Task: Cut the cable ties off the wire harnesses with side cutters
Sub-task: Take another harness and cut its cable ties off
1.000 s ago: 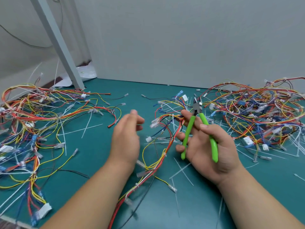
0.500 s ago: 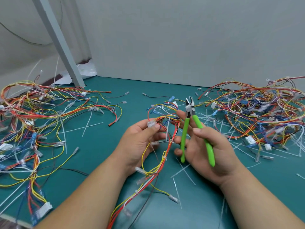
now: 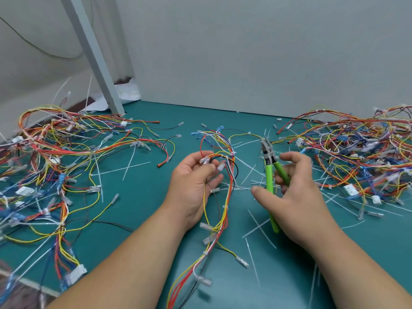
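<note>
A wire harness (image 3: 219, 219) of red, yellow, orange and black leads is gripped near its upper loop by the left hand (image 3: 196, 181), whose fingers are curled round the wires. From there the bundle is draped past the wrist towards the bottom edge. A white cable tie (image 3: 225, 206) is seen round it beside the wrist. The side cutters (image 3: 270, 181) are held in the right hand (image 3: 296, 197): the green handles are clasped by the lower fingers, while the index finger and thumb are spread. The cutter head is pointed up and away, to the right of the gripped loop and apart from it. Cut ties (image 3: 256, 228) are strewn over the green mat (image 3: 145, 197), and tangled harnesses are heaped at both sides.
</note>
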The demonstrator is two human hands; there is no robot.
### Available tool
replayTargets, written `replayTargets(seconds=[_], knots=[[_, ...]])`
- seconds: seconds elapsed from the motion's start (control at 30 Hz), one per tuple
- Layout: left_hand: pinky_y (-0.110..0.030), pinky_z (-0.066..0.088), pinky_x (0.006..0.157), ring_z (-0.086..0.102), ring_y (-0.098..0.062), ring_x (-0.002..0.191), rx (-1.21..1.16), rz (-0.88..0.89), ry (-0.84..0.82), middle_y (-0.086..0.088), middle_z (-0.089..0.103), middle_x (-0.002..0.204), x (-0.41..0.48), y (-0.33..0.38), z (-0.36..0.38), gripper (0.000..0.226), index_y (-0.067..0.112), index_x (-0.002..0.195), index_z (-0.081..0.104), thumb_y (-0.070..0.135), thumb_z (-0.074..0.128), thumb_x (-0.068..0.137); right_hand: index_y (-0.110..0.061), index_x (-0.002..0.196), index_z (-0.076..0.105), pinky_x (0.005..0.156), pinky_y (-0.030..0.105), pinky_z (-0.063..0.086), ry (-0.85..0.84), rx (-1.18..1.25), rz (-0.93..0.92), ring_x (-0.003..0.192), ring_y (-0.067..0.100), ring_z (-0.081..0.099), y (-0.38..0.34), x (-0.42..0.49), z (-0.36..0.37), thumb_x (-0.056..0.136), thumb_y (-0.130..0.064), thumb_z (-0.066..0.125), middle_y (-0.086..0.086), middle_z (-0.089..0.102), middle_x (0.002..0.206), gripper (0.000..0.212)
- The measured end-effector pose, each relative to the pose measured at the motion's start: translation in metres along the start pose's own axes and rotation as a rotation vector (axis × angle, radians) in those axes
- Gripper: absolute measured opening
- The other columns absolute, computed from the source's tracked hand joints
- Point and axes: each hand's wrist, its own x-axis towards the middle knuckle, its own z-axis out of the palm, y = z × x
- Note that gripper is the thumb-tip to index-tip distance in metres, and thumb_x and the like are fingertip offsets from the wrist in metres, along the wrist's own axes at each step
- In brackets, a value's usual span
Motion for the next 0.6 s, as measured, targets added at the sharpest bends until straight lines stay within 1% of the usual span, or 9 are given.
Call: replayTargets(seconds=[0.07, 0.13, 0.23, 0.3, 0.33, 0.4, 0.47, 0.53, 0.6], knots=[[-0.052, 0.051, 0.102, 0.072, -0.028, 0.095, -0.008, -0.007, -0.002, -0.004, 0.069, 0.083, 0.000, 0.001, 0.000, 0.027, 0.013, 0.104, 0.064, -0.010, 0.053, 0.094, -0.045, 0.108, 0.041, 0.077, 0.007, 0.039, 0.009, -0.001, -0.006, 0.094, -0.005, 0.055, 0.001, 0.000, -0.002, 0.063, -0.050, 0.076, -0.017, 0.057, 0.103, 0.057], [-0.052, 0.054, 0.100, 0.075, -0.027, 0.088, -0.017, -0.004, 0.000, -0.002, 0.069, 0.081, -0.001, 0.002, 0.000, 0.030, 0.012, 0.104, 0.064, -0.012, 0.049, 0.094, -0.044, 0.108, 0.050, 0.072, 0.005, 0.040, 0.012, 0.005, -0.007, 0.089, 0.001, 0.059, 0.001, 0.000, -0.004, 0.063, -0.050, 0.077, -0.017, 0.062, 0.098, 0.052], [-0.050, 0.056, 0.097, 0.076, -0.027, 0.088, -0.003, 0.025, 0.008, 0.000, 0.070, 0.079, -0.003, 0.003, 0.003, 0.031, 0.011, 0.105, 0.063, -0.014, 0.046, 0.095, -0.042, 0.107, 0.059, 0.075, 0.016, 0.048, -0.020, 0.030, 0.000, 0.085, 0.005, 0.063, 0.001, -0.001, -0.004, 0.063, -0.050, 0.079, -0.023, 0.064, 0.096, 0.049], [-0.047, 0.057, 0.097, 0.076, -0.027, 0.094, 0.032, 0.077, 0.038, 0.000, 0.072, 0.081, -0.005, 0.003, 0.005, 0.033, 0.011, 0.104, 0.062, -0.015, 0.044, 0.094, -0.044, 0.107, 0.063, 0.077, 0.023, 0.050, -0.045, 0.004, 0.003, 0.086, 0.004, 0.064, 0.003, -0.002, -0.003, 0.065, -0.048, 0.084, -0.027, 0.066, 0.095, 0.047], [-0.046, 0.057, 0.097, 0.075, -0.028, 0.097, 0.049, 0.110, 0.066, -0.002, 0.072, 0.083, -0.006, 0.003, 0.006, 0.034, 0.011, 0.103, 0.062, -0.016, 0.044, 0.093, -0.046, 0.108, 0.065, 0.078, 0.023, 0.050, -0.049, -0.029, -0.007, 0.087, 0.001, 0.063, 0.004, -0.003, -0.003, 0.065, -0.048, 0.085, -0.027, 0.067, 0.094, 0.048], [-0.045, 0.058, 0.095, 0.074, -0.031, 0.101, 0.084, 0.187, 0.123, -0.007, 0.071, 0.092, -0.007, 0.002, 0.008, 0.032, 0.012, 0.100, 0.063, -0.014, 0.048, 0.089, -0.048, 0.111, 0.067, 0.077, 0.017, 0.046, -0.029, -0.108, -0.040, 0.091, -0.005, 0.062, 0.004, -0.004, -0.003, 0.062, -0.057, 0.080, -0.027, 0.069, 0.094, 0.052], [-0.044, 0.059, 0.093, 0.073, -0.031, 0.102, 0.123, 0.246, 0.149, -0.007, 0.071, 0.096, -0.009, 0.002, 0.010, 0.024, 0.015, 0.094, 0.065, -0.001, 0.058, 0.078, -0.051, 0.113, 0.066, 0.077, 0.010, 0.043, -0.009, -0.142, -0.061, 0.094, -0.009, 0.061, 0.002, -0.004, -0.004, 0.061, -0.060, 0.077, -0.028, 0.069, 0.100, 0.054], [-0.043, 0.059, 0.093, 0.074, -0.028, 0.102, 0.172, 0.278, 0.153, -0.002, 0.073, 0.092, -0.011, 0.001, 0.011, 0.023, 0.020, 0.089, 0.066, 0.005, 0.058, 0.073, -0.052, 0.114, 0.066, 0.079, 0.006, 0.041, -0.018, -0.144, -0.071, 0.096, -0.011, 0.060, 0.002, -0.004, -0.005, 0.067, -0.051, 0.085, -0.028, 0.068, 0.105, 0.051], [-0.048, 0.057, 0.096, 0.075, -0.022, 0.099, 0.226, 0.307, 0.157, -0.001, 0.074, 0.092, -0.011, 0.001, 0.011, 0.030, 0.020, 0.088, 0.066, -0.006, 0.054, 0.082, -0.049, 0.118, 0.067, 0.081, -0.001, 0.037, -0.031, -0.150, -0.076, 0.100, -0.014, 0.058, 0.002, -0.004, -0.005, 0.071, -0.043, 0.087, -0.029, 0.066, 0.108, 0.052]])
